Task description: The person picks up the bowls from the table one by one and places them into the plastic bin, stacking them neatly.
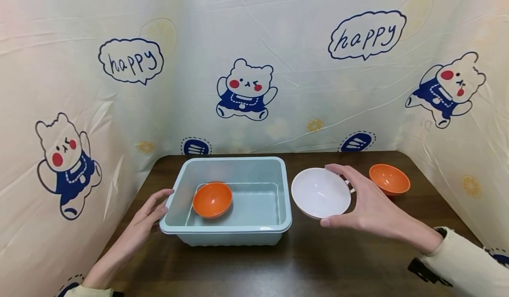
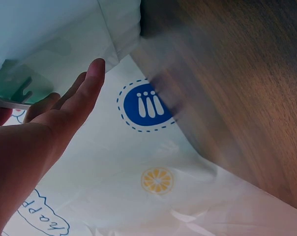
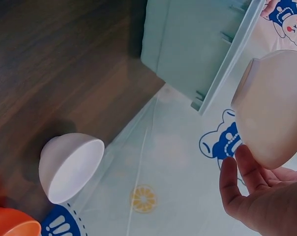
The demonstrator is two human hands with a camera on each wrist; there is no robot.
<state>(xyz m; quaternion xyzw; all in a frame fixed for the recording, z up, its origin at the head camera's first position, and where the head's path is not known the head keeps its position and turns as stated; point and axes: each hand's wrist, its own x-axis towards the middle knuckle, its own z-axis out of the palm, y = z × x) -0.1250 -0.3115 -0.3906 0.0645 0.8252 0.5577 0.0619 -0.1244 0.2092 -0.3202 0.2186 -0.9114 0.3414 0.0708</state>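
My right hand [image 1: 359, 199] grips a white bowl [image 1: 318, 193] by its side, thumb near the front and fingers at the back; the bowl is lifted off the table and its inside faces me. In the right wrist view the bowl [image 3: 274, 108] shows its outside and foot. A light blue plastic tub [image 1: 226, 229] stands to the left, with an orange bowl [image 1: 212, 199] lying inside it, left of the middle. My left hand [image 1: 145, 217] touches the tub's left side near the rim, its fingers fairly straight along the outer wall in the left wrist view.
Another white bowl [image 3: 72, 167] stands on the table, mostly hidden behind my right hand in the head view. A second orange bowl [image 1: 389, 179] sits at the back right. Printed cloth [image 1: 294, 129] encloses the dark wooden table [image 1: 246, 270].
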